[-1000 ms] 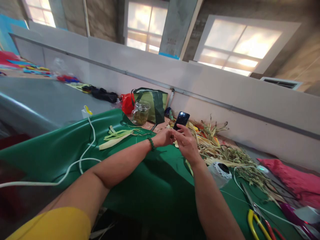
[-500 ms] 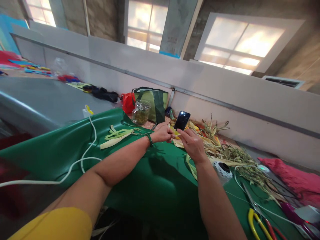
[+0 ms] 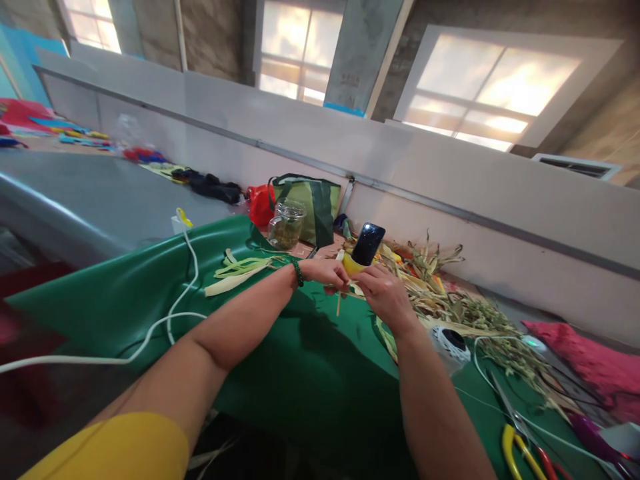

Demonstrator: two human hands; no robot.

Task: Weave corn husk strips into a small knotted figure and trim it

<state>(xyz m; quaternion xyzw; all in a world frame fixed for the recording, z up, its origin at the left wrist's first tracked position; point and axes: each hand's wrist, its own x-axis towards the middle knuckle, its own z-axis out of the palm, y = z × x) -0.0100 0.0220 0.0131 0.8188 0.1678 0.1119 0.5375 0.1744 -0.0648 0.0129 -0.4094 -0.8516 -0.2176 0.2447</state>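
My left hand (image 3: 327, 272), with a green bead bracelet (image 3: 299, 273) on the wrist, is closed in a pinch over the green sheet. A narrow, pale strip of what looks like corn husk (image 3: 339, 305) hangs below its fingers. Right beside it, the fingers of my right hand (image 3: 386, 293) are pinched together at the same strip, the two sets of fingertips almost touching. Just behind the hands a dark phone (image 3: 369, 243) leans in a yellow holder (image 3: 351, 265). Pale green husk leaves (image 3: 240, 272) lie left of my left hand.
Dried husks and stems (image 3: 435, 300) are heaped at the right, near a white thread spool (image 3: 450, 343) and yellow-handled scissors (image 3: 510, 443). A glass mug (image 3: 287, 227) stands before a green bag (image 3: 320, 207). A white cable (image 3: 150, 327) crosses the left side.
The strip's end now hangs down below my left fingers. My right hand has turned slightly, its fingers lower and more curled. The whole view has shifted a little.
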